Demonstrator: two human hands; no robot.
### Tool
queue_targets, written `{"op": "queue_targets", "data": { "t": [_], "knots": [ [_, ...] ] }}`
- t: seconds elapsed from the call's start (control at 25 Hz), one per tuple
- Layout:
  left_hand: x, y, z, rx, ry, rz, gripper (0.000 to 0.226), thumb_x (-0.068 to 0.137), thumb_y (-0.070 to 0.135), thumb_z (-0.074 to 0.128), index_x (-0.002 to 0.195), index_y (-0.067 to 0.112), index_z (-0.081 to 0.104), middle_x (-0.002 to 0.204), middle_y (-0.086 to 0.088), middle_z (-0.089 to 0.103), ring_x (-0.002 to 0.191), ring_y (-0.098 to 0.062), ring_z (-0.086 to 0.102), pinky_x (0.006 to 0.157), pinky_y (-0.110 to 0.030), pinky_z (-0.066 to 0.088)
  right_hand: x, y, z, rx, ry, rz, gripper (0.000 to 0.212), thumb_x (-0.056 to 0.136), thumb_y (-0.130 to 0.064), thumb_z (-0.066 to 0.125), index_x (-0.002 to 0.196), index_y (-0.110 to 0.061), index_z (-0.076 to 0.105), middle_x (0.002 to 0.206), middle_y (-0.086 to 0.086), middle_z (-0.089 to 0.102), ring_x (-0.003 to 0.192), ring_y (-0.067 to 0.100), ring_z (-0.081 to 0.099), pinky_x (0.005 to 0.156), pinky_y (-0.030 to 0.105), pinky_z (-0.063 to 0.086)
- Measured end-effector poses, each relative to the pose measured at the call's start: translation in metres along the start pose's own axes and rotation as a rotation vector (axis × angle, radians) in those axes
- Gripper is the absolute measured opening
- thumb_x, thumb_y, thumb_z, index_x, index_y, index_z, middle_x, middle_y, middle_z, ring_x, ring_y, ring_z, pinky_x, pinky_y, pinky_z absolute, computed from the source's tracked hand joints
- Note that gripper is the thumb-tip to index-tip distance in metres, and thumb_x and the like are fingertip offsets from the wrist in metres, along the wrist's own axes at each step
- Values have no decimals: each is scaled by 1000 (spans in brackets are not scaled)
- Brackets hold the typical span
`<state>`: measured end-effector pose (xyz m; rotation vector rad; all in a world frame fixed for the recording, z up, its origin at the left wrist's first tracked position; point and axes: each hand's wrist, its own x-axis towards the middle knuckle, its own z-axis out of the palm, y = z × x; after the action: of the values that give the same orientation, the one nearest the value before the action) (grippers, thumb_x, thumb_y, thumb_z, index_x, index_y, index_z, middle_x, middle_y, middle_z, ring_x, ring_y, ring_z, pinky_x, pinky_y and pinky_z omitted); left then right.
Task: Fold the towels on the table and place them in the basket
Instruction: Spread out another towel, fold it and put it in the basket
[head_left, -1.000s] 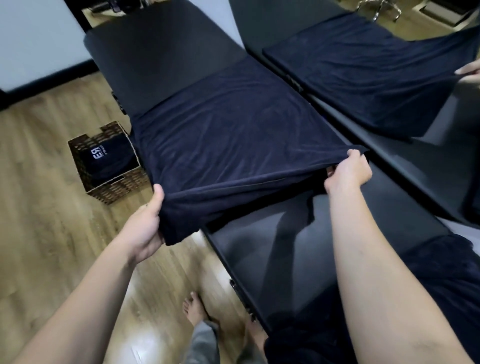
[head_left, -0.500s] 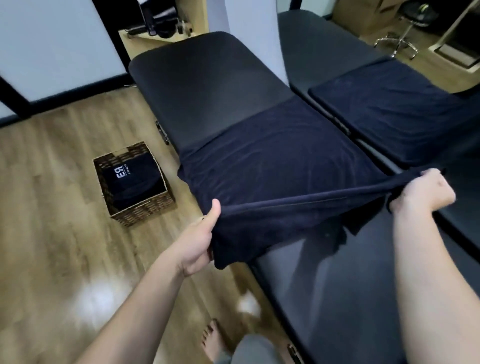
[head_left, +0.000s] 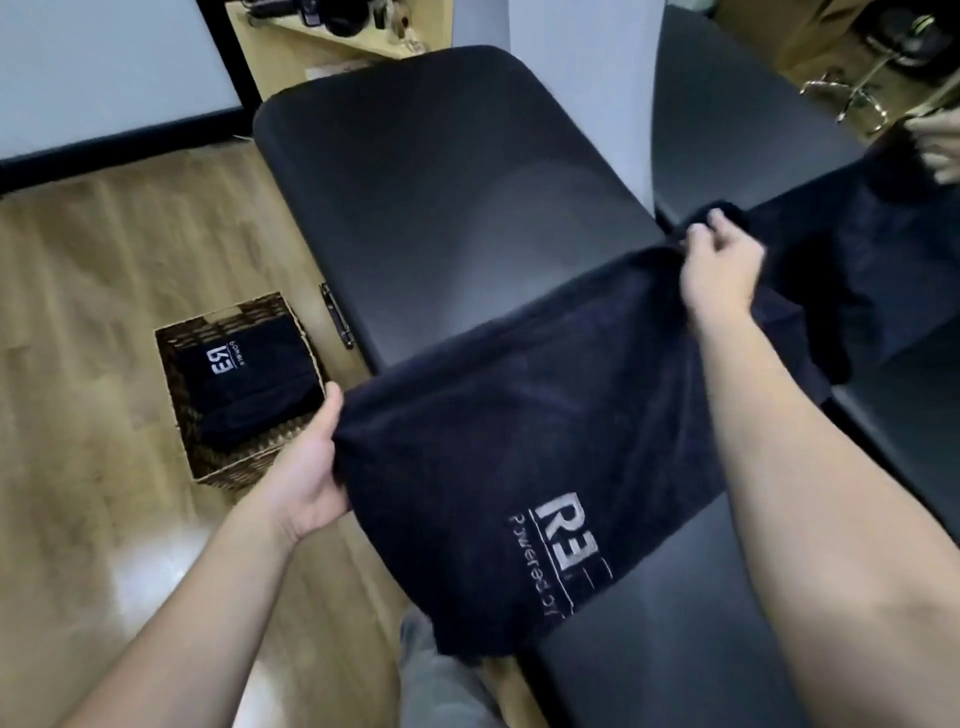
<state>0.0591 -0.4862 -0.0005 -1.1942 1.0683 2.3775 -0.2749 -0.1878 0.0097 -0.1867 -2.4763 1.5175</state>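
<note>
A dark navy towel (head_left: 519, 441) with a white logo lies folded over on the black padded table (head_left: 452, 182), its near end hanging off the front edge. My left hand (head_left: 306, 467) grips the towel's left edge at the table's side. My right hand (head_left: 722, 270) pinches the far right corner, lifted a little above the surface. A wicker basket (head_left: 244, 467) stands on the floor to the left and holds a folded navy towel (head_left: 254, 379) with the same logo.
A mirror along the right reflects the table, the towel and a hand (head_left: 940, 150). Wooden floor (head_left: 104, 270) surrounds the basket. A shelf with small items (head_left: 332, 26) and a stool base (head_left: 852, 88) sit at the back. My legs (head_left: 441, 675) are below the towel.
Both hands carried the near edge of the towel forward over the rest, folding it in half. The logo now faces up. The view has tilted toward the table's far end.
</note>
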Motion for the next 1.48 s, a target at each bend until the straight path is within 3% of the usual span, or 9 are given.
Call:
{"op": "queue_targets", "data": {
  "t": [0.16, 0.36, 0.6, 0.8, 0.92, 1.12, 1.2, 1.28, 1.48],
  "knots": [
    [66, 15, -35, 158, 247, -99, 88, 70, 89, 52, 131, 25, 64, 123, -3, 71, 111, -25, 68, 81, -39, 54, -28, 31, 52, -518, -511, 288, 83, 80, -70, 57, 143, -15, 56, 146, 4, 57, 137, 26, 50, 119, 50, 32],
    [93, 4, -38, 124, 317, -17, 34, 99, 36, 61, 130, 21, 63, 123, -5, 71, 98, -23, 69, 74, -37, 52, -81, 71, 32, -890, -500, 144, 51, 99, -38, 60, 148, -30, 48, 162, -1, 29, 142, 33, 29, 114, 53, 26],
    [94, -7, -52, -25, 325, 24, 41, 101, 30, 58, 139, 14, 57, 132, -11, 67, 117, -30, 65, 103, -48, 49, -90, 68, 24, -719, -364, 237, 27, 94, -37, 67, 115, -20, 65, 123, 7, 56, 119, 31, 50, 103, 46, 43],
    [100, 0, -44, 3, 353, 12, 67, 89, 60, 54, 142, 20, 56, 134, -3, 66, 124, -25, 61, 100, -43, 47, -50, 52, 40, 243, 72, 877, 38, 92, -31, 74, 121, -11, 60, 89, 6, 66, 70, 19, 60, 57, 27, 55],
    [113, -1, -27, -2, 468, -20, 85, 89, 73, 41, 149, 14, 46, 146, -9, 55, 131, -28, 54, 105, -44, 44, -10, 56, 46, 421, 151, 1070, 17, 91, -33, 74, 98, -19, 67, 92, 4, 70, 73, 21, 69, 43, 21, 47],
    [129, 11, 2, -164, 678, -12, 97, 87, 82, 35, 158, 17, 25, 151, -8, 49, 135, -33, 50, 111, -52, 42, 53, 55, 45, 562, 112, 998, 9, 101, -29, 60, 96, -23, 66, 79, -4, 63, 60, 13, 55, 47, 18, 37],
    [135, 12, 4, -189, 730, 7, 96, 87, 82, 35, 155, 15, 30, 146, -7, 53, 131, -32, 53, 109, -51, 44, 85, 45, 40, 709, 90, 809, 21, 106, -31, 50, 123, -22, 61, 108, -2, 68, 85, 17, 61, 71, 27, 52],
    [139, 12, 4, -186, 763, 14, 94, 89, 81, 35, 154, 14, 32, 147, -7, 52, 131, -32, 53, 109, -51, 44, 109, 42, 33, 756, 19, 713, 42, 108, -32, 45, 149, -21, 45, 148, -1, 54, 121, 26, 56, 103, 37, 48],
    [135, 9, 15, -120, 728, 18, 84, 97, 71, 31, 153, 8, 35, 147, -10, 51, 134, -34, 50, 109, -45, 44, 87, 49, 42, 468, -152, 720, 42, 104, -31, 54, 143, -17, 53, 140, 5, 60, 120, 26, 60, 83, 33, 54]
  ]
}}
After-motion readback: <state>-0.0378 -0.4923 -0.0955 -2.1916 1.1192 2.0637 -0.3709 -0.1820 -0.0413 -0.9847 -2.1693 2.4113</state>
